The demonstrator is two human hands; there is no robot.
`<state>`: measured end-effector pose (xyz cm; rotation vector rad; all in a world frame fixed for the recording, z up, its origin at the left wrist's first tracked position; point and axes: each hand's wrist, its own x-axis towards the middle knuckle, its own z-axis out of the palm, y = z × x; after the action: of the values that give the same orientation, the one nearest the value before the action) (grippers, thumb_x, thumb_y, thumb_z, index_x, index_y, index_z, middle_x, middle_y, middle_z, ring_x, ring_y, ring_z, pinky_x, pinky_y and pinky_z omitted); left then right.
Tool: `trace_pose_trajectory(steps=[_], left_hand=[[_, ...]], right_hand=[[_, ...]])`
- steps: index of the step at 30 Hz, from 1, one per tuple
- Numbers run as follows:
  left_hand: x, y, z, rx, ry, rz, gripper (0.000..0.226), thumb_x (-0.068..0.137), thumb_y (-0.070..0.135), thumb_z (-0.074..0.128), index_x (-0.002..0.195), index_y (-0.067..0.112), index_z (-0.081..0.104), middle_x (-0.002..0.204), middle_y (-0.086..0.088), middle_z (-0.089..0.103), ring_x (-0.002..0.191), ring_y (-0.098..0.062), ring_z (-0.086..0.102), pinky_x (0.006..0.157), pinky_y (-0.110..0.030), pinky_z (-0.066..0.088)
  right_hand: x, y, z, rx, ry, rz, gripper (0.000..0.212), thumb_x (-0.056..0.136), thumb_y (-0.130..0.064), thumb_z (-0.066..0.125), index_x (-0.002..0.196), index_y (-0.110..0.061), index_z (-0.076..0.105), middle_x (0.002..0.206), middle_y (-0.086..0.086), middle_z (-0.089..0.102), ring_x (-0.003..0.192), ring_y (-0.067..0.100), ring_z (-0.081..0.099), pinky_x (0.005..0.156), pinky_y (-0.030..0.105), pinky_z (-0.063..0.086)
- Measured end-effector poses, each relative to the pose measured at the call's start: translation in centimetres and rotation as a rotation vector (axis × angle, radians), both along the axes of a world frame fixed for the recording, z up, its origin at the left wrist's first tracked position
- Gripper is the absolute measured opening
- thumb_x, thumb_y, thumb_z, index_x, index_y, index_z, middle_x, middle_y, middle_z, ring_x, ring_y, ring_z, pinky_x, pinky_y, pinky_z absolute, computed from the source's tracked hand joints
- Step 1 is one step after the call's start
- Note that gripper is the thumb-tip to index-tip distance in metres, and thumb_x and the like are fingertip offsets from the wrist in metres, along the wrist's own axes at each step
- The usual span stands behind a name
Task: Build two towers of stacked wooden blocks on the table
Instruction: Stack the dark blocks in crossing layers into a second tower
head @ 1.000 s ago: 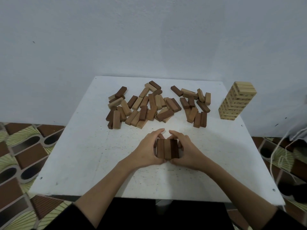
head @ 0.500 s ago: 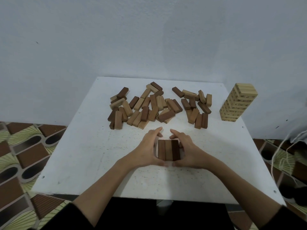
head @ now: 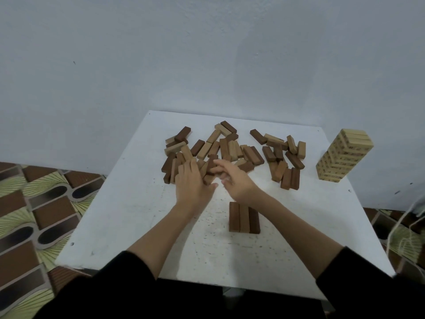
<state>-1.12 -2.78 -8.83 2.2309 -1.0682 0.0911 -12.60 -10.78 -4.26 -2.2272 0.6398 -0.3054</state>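
Both hands reach into the pile point(head: 220, 153): left hand point(head: 192, 180) flat on blocks, right hand point(head: 232, 178) loosely curled, grip unclear; base point(head: 244, 218) lies apart.

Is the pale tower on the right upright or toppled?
Upright. The pale tower stands stacked at the table's right edge, apart from both hands.

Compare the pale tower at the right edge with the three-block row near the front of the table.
The pale tower stands many layers high; the three-block row is one layer. The tower is light, printed wood; the row is reddish brown. The tower sits far right; the row lies front and centre. Both rest on the table, untouched.
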Motion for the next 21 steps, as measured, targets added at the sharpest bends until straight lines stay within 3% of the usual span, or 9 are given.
trace_pose_trajectory(steps=[2, 5, 8, 12, 16, 21], left_hand=[[0.1, -0.3, -0.1, -0.018, -0.017, 0.003, 0.068, 0.074, 0.034, 0.072, 0.128, 0.003, 0.043, 0.114, -0.013, 0.055, 0.108, -0.027, 0.046, 0.091, -0.033, 0.039], [0.3, -0.3, 0.1, 0.01, -0.008, -0.009, 0.064, 0.074, 0.027, 0.071, 0.125, 0.0, 0.044, 0.11, -0.016, 0.055, 0.104, -0.029, 0.046, 0.088, -0.031, 0.035], [0.7, 0.2, 0.3, 0.047, 0.065, -0.021, 0.069, 0.066, 0.027, 0.072, 0.124, 0.006, 0.043, 0.112, -0.01, 0.052, 0.109, -0.026, 0.042, 0.098, -0.034, 0.032], [1.6, 2.4, 0.8, 0.086, 0.154, -0.191, 0.078, 0.064, 0.023, 0.072, 0.133, 0.016, 0.036, 0.117, 0.003, 0.047, 0.116, -0.019, 0.033, 0.104, -0.039, 0.029], [3.1, 4.9, 0.9, 0.162, 0.264, -0.436, 0.09, 0.065, 0.015, 0.077, 0.141, 0.015, 0.029, 0.121, 0.006, 0.045, 0.117, -0.015, 0.035, 0.1, -0.034, 0.039], [3.7, 6.2, 0.3, 0.134, 0.344, -0.497, 0.097, 0.067, 0.014, 0.081, 0.145, 0.011, 0.023, 0.133, -0.002, 0.037, 0.122, -0.012, 0.033, 0.1, -0.025, 0.033]], right_hand=[[1.4, 0.2, -0.7, 0.026, 0.066, 0.023, 0.056, 0.092, 0.004, 0.039, 0.143, -0.019, 0.031, 0.131, 0.007, 0.052, 0.117, 0.019, 0.051, 0.104, 0.034, 0.04], [1.9, -0.2, -1.3, 0.02, 0.135, 0.0, 0.055, 0.094, 0.001, 0.036, 0.145, -0.019, 0.027, 0.132, 0.01, 0.048, 0.122, 0.021, 0.048, 0.104, 0.031, 0.038], [1.7, -0.8, -1.4, 0.031, 0.106, -0.06, 0.056, 0.092, 0.006, 0.037, 0.143, -0.016, 0.031, 0.132, 0.01, 0.049, 0.124, 0.02, 0.046, 0.104, 0.027, 0.036], [1.0, -1.2, -0.7, 0.074, 0.129, -0.053, 0.063, 0.088, 0.009, 0.05, 0.143, -0.012, 0.029, 0.134, 0.007, 0.047, 0.105, 0.012, 0.044, 0.085, 0.018, 0.037], [0.7, -0.7, -0.3, 0.06, 0.172, 0.0, 0.07, 0.083, 0.005, 0.058, 0.144, -0.014, 0.029, 0.135, 0.002, 0.047, 0.099, 0.012, 0.046, 0.075, 0.018, 0.039], [1.0, 0.6, -0.9, 0.053, 0.251, 0.051, 0.08, 0.078, -0.003, 0.069, 0.144, -0.017, 0.026, 0.13, 0.0, 0.044, 0.093, 0.011, 0.048, 0.067, 0.016, 0.044]])
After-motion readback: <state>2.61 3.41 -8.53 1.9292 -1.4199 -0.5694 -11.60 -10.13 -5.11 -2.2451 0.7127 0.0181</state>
